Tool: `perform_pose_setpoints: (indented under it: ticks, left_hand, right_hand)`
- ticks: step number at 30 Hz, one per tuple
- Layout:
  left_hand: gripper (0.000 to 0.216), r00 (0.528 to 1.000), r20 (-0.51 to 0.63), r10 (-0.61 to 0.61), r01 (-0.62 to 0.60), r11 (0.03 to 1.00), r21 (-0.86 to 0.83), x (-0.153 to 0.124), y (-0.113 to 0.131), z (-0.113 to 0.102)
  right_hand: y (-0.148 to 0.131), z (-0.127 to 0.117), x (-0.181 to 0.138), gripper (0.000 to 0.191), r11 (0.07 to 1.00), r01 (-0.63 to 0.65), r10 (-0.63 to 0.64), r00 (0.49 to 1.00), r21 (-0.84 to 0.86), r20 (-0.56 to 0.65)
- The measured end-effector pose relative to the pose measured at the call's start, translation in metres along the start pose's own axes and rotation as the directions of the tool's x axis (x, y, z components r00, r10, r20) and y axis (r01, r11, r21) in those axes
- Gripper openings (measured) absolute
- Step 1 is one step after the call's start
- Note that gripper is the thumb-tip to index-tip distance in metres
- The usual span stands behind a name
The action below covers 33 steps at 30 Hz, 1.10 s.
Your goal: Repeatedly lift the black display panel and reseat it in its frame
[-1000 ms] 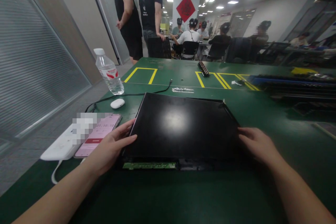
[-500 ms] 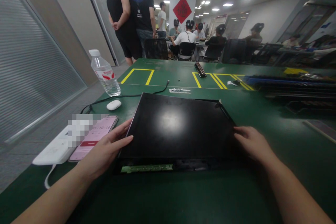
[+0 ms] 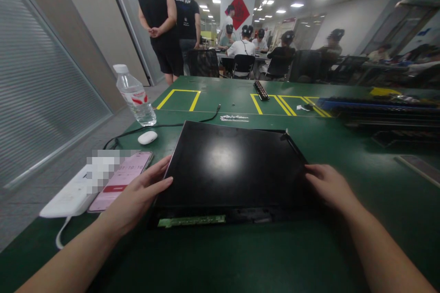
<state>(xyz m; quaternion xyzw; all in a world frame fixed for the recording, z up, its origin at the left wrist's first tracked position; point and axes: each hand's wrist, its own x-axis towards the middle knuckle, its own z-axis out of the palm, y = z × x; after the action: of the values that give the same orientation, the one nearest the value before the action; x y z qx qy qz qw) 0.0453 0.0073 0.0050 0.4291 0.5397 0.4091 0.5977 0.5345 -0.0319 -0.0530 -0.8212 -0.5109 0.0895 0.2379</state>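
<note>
A flat black screen panel (image 3: 230, 165) lies on the green table (image 3: 240, 256) in front of me, a thin green circuit strip (image 3: 190, 221) showing along its near edge. My left hand (image 3: 137, 197) grips the panel's left edge, fingers curled onto the top. My right hand (image 3: 328, 185) holds the right edge, fingers over the rim. A loose black bezel corner (image 3: 290, 139) sticks up at the panel's far right.
Left of the panel lie a phone (image 3: 120, 181) with a pink screen on a white power strip (image 3: 65, 199), a white earbud case (image 3: 147, 137), a water bottle (image 3: 134, 96) and a black cable (image 3: 161, 126). Dark trays (image 3: 385, 110) sit at right. People stand and sit beyond the table.
My hands and the panel stay as they were. The view has drifted slightly right and down. The two standing people at the back have shifted.
</note>
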Motion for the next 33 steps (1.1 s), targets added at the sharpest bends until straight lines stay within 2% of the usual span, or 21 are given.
perform_pose_setpoints:
  ticks: [3, 7, 12, 14, 19, 22, 27, 33]
  left_hand:
    - [0.089, 1.000, -0.013, -0.004, 0.004, 1.000, 0.006, -0.002, 0.003, 0.001]
    - [0.087, 0.999, 0.008, 0.048, -0.048, 0.999, 0.025, -0.003, 0.006, 0.002]
    - [0.111, 0.999, 0.049, 0.007, -0.007, 1.000, -0.011, -0.006, 0.007, 0.001]
    - [0.115, 0.998, 0.068, -0.004, 0.006, 1.000, -0.030, -0.007, 0.005, 0.001]
    - [0.102, 0.993, 0.101, 0.065, -0.057, 0.995, -0.083, -0.004, -0.004, -0.004]
    - [0.101, 0.991, 0.109, 0.080, -0.070, 0.993, -0.092, -0.003, -0.007, -0.006]
    - [0.096, 0.988, 0.112, 0.104, -0.091, 0.989, -0.114, -0.008, -0.006, -0.005]
    - [0.100, 0.992, 0.062, 0.108, -0.100, 0.988, -0.116, -0.004, -0.003, -0.007]
  right_hand:
    - [-0.001, -0.001, 0.000, 0.044, 1.000, -0.009, 0.009, 1.000, -0.006, 0.017]
    - [-0.003, -0.002, -0.001, 0.046, 1.000, -0.001, 0.002, 1.000, -0.014, 0.020]
    - [-0.006, -0.004, -0.002, 0.045, 1.000, -0.024, 0.024, 0.999, 0.003, 0.024]
    - [-0.007, -0.006, -0.002, 0.044, 0.998, -0.052, 0.051, 0.998, 0.023, 0.025]
    - [-0.006, -0.009, 0.000, 0.055, 0.979, -0.129, 0.134, 0.991, 0.157, -0.017]
    - [-0.005, -0.009, 0.001, 0.060, 0.945, -0.175, 0.190, 0.981, 0.277, -0.029]
    - [-0.005, -0.007, 0.003, 0.041, 0.806, -0.329, 0.340, 0.938, 0.492, 0.069]
    - [-0.009, -0.016, 0.001, 0.036, 0.471, -0.310, 0.305, 0.936, 0.826, 0.178]
